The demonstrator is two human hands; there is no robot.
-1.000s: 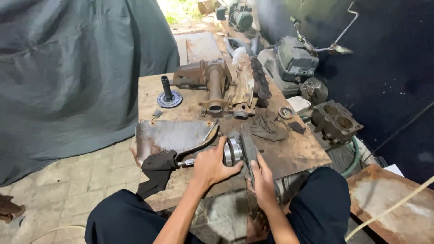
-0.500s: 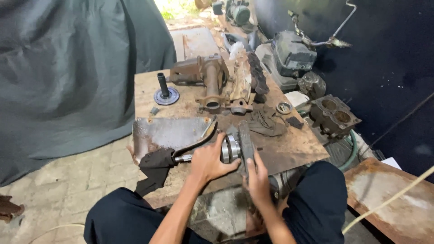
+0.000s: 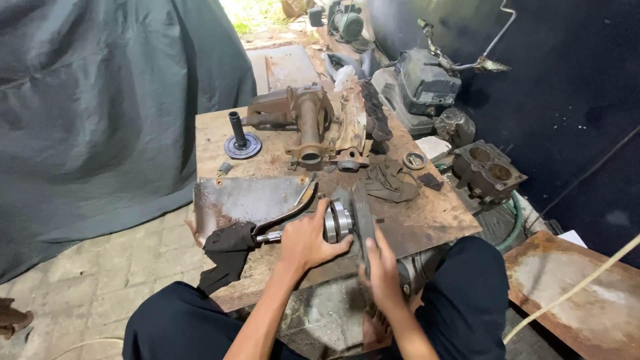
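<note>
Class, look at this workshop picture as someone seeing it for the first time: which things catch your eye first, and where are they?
First come the left hand and right hand at the near edge of the rusty worktable, gripping a shiny metal shaft assembly. Behind them, at the table's far side, lie rusty brown castings. A bare metal plate lies left of the hands, with a black rag hanging over the table edge.

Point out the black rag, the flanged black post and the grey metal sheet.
black rag [image 3: 227, 248]: head view, middle of the cloth.
flanged black post [image 3: 237, 127]: head view, upright stem.
grey metal sheet [image 3: 247, 199]: head view, bare centre.
</note>
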